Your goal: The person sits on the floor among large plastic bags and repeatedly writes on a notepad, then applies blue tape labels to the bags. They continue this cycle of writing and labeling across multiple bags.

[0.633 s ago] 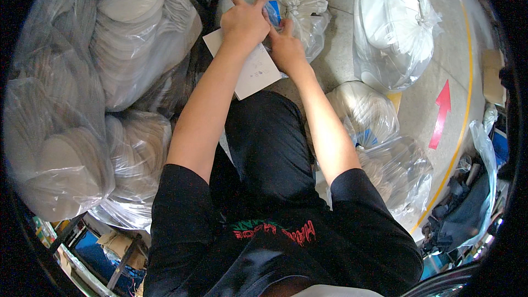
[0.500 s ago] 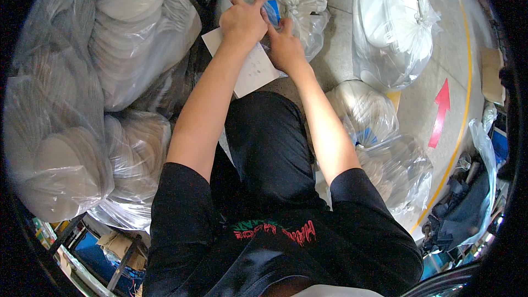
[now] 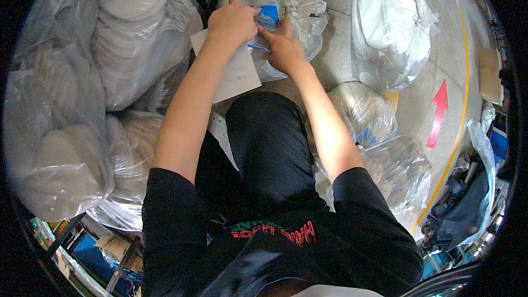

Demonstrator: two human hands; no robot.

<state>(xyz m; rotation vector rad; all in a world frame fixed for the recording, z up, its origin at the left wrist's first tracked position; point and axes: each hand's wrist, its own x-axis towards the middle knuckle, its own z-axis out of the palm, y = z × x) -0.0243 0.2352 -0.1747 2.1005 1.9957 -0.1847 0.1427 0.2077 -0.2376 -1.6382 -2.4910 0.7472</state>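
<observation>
Beyond my knee stands a tied clear plastic bag [image 3: 308, 33] of pale contents, with a blue label [image 3: 269, 14] on or just under its plastic. My left hand [image 3: 234, 23] is closed at the label's left side, and a white paper pad [image 3: 237, 74] sticks out from under its palm and wrist. My right hand [image 3: 286, 49] is just below the label, thumb and index finger bent toward it at the plastic. A thin blue pen-like stick [image 3: 258, 48] juts left from under the right hand. How the fingers grip the pad and the stick is partly hidden.
Large clear bags of stacked pale round pieces [image 3: 132, 38] crowd the left. At right stand another tied bag [image 3: 390, 30] and smaller bags [image 3: 366, 113]. The floor bears a red arrow [image 3: 438, 113] and a yellow line [image 3: 466, 77]. Dark clutter [image 3: 459, 203] lies far right.
My left hand has moved left and slightly down, its fingers now drawn in. The pad has shifted left with it. More of the blue label shows, and the thin stick has come into sight.
</observation>
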